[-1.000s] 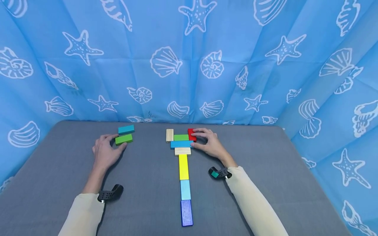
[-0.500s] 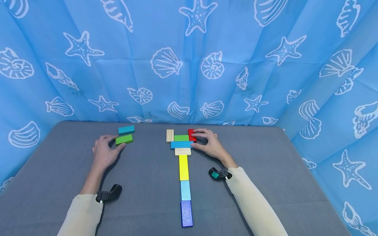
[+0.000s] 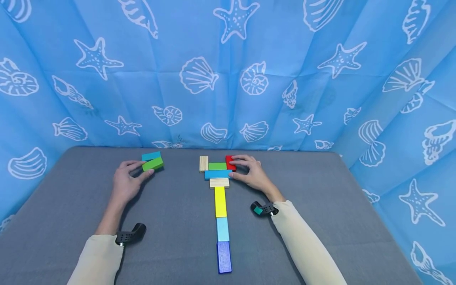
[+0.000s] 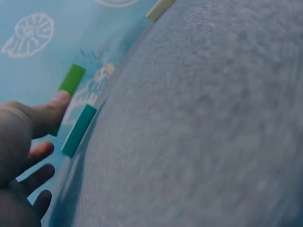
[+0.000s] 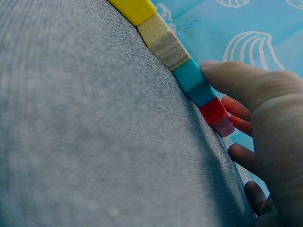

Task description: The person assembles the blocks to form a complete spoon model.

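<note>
My left hand (image 3: 126,180) pinches a green block (image 3: 153,164) between thumb and fingers. In the left wrist view the green block (image 4: 73,79) is raised off the table, apart from a teal block (image 4: 79,131). Over at the middle row, my right hand (image 3: 253,174) touches a red block (image 3: 229,159) with its fingers, while its thumb rests at the right end of a blue block (image 3: 217,174). Behind that blue block lies another green block (image 3: 217,166), with an upright-lying plain wood block (image 3: 203,163) on its left.
From the blue block, a line runs toward me: a plain wood block (image 3: 219,182), a yellow block (image 3: 220,201), a light blue block (image 3: 222,228) and a dark blue block (image 3: 224,256). A blue shell-print curtain (image 3: 228,99) hangs behind the grey table (image 3: 171,237).
The green block in my left hand has come up off the table and shifted slightly right, now partly covering the teal block. My right hand has stayed in place.
</note>
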Demonstrator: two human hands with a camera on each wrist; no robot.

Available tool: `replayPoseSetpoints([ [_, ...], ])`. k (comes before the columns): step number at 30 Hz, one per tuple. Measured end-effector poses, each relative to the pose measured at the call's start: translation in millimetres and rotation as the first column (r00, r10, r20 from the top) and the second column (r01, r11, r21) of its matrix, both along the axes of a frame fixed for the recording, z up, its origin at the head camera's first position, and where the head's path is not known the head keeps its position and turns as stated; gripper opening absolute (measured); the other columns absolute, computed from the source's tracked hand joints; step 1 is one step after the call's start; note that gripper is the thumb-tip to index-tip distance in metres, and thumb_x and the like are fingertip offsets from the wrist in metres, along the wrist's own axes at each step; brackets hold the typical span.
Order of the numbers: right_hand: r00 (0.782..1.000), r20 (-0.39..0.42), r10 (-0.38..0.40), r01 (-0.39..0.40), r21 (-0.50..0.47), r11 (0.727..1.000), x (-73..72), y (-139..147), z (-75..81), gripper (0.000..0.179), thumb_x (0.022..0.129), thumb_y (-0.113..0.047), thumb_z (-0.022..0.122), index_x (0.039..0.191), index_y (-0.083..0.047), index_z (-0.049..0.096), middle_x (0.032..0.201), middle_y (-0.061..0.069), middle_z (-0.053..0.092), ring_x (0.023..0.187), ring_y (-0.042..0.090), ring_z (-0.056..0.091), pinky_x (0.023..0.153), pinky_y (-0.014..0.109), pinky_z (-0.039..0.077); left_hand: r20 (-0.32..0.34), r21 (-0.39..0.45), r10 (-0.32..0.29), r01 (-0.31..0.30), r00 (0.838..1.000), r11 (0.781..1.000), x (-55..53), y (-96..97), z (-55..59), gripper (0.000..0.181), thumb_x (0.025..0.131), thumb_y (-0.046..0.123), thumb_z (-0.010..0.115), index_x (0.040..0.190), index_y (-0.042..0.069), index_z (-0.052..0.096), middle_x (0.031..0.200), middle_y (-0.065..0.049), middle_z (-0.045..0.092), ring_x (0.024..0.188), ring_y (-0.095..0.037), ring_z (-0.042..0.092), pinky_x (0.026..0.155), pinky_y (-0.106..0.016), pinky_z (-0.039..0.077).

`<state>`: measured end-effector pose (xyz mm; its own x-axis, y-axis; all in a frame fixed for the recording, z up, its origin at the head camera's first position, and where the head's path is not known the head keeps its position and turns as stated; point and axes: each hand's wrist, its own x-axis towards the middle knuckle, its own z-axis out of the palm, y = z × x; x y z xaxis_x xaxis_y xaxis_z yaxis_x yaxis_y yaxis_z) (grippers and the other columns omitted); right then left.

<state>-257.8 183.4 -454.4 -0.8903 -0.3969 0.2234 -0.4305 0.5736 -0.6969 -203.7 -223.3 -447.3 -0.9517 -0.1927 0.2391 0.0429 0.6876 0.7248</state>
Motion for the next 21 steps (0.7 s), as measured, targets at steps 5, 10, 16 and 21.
replayPoseSetpoints([
  [5,1.0,0.0,0.0,0.0,0.001,1.0,0.2,0,0.2,0.048,0.088,-0.028,0.081,0.133,-0.013,0.069,0.143,0.008,0.056,0.135,0.032,0.042,0.106,0.056,0.025,-0.044,0.054,-0.019,0.022,0.999,0.998,0.9,9.5,9.3,0.053,0.092,0.027,0.078,0.132,-0.004,0.064,0.136,-0.028,0.051,0.129,-0.048,0.045,0.104,-0.064,0.035],
  [10,1.0,-0.001,0.0,0.0,0.004,1.0,-0.5,0,-0.6,0.048,0.088,-0.028,0.081,0.133,-0.014,0.069,0.143,0.007,0.056,0.134,0.031,0.042,0.106,0.055,0.025,-0.077,0.083,-0.056,0.062,0.995,0.995,2.8,25.5,19.2,0.051,0.091,0.026,0.079,0.131,-0.002,0.066,0.134,-0.027,0.054,0.127,-0.045,0.048,0.1,-0.062,0.039],
  [16,1.0,-0.018,0.001,-0.001,0.005,1.0,-1.1,0,-2.1,0.048,0.088,-0.027,0.081,0.132,-0.013,0.069,0.143,0.007,0.056,0.134,0.032,0.043,0.105,0.056,0.026,-0.12,0.076,-0.146,0.156,0.982,0.985,3.7,47.2,26.7,0.047,0.09,0.022,0.08,0.128,-0.002,0.068,0.131,-0.025,0.056,0.125,-0.045,0.05,0.1,-0.064,0.04],
  [21,1.0,-0.016,-0.004,0.004,0.008,1.0,-1.0,0,-1.7,0.049,0.088,-0.028,0.082,0.133,-0.013,0.069,0.143,0.007,0.056,0.134,0.031,0.043,0.106,0.055,0.025,-0.107,0.077,-0.197,0.206,0.974,0.976,0.0,67.5,28.5,0.047,0.089,0.023,0.081,0.128,0.0,0.068,0.131,-0.024,0.056,0.124,-0.044,0.05,0.099,-0.061,0.04],
])
